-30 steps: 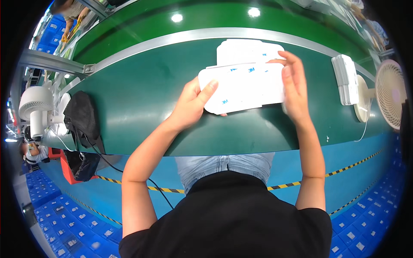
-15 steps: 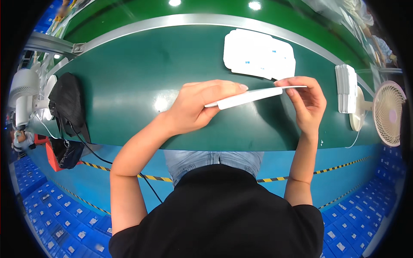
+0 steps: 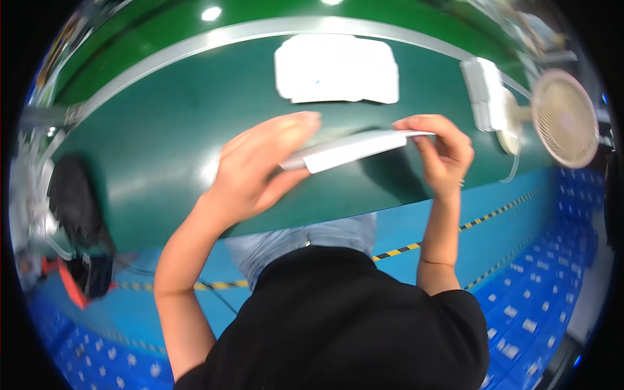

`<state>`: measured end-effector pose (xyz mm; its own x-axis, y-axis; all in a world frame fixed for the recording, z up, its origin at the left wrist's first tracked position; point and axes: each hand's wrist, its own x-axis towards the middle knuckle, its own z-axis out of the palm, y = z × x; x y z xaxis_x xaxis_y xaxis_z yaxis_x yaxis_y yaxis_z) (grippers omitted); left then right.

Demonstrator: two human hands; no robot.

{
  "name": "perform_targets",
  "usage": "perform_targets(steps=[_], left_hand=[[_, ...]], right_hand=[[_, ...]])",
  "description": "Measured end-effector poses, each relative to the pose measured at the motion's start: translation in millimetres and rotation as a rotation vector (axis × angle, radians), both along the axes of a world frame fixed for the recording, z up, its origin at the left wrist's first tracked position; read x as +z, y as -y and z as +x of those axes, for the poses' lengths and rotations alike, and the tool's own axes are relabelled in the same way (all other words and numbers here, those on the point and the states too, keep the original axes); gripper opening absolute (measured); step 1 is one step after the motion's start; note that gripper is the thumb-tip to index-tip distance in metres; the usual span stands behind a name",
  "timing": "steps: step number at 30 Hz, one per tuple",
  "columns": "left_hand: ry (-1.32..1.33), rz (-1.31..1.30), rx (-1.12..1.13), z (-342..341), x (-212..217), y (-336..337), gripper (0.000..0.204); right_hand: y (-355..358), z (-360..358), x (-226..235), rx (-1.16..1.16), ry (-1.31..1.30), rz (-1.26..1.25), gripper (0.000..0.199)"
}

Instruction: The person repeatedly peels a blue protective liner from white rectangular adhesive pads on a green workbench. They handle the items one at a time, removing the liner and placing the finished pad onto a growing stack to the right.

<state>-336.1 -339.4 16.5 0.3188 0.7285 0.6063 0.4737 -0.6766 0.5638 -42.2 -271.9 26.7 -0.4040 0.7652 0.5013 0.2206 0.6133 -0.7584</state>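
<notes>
A thin white flat piece with a folded-down flap along its near side is held up over the green table, tilted with its right end higher. My right hand pinches its right end between thumb and fingers. At the left end, the fingers of my left hand are raised off the piece and stretched out, blurred by motion. The left thumb stays low by the piece's left edge; whether it touches is hard to tell. Beyond my hands lies a spread pile of similar white flat pieces.
On the right of the green table stand a stack of white pieces and a round fan. A black bag lies at the left end. A metal rail runs along the far edge. Blue bins stand behind me.
My left hand's fingers have lifted away from the white piece; my right hand still pinches it. The view has turned, so the table and its objects appear shifted left and tilted.
</notes>
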Motion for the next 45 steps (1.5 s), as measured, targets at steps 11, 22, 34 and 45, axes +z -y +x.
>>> perform_targets(steps=[11, 22, 34, 45], left_hand=[[0.062, -0.142, -0.008, 10.0, -6.1, 8.9, 0.041], [-0.009, -0.124, 0.006, 11.9, -4.6, 8.0, 0.037], [-0.036, -0.122, 0.0, 13.1, -6.6, 5.7, 0.035], [-0.04, -0.144, 0.025, 10.8, -7.5, 5.5, 0.034]], right_hand=[[-57.8, 156.7, 7.1, -0.723, -0.528, -0.176, 0.042], [-107.0, 241.9, -29.0, -1.0, -0.292, -0.273, 0.041], [-103.8, 253.4, -47.8, -1.166, 0.557, 0.176, 0.028], [-105.4, 212.6, -31.2, -0.931, 0.836, 0.332, 0.041]])
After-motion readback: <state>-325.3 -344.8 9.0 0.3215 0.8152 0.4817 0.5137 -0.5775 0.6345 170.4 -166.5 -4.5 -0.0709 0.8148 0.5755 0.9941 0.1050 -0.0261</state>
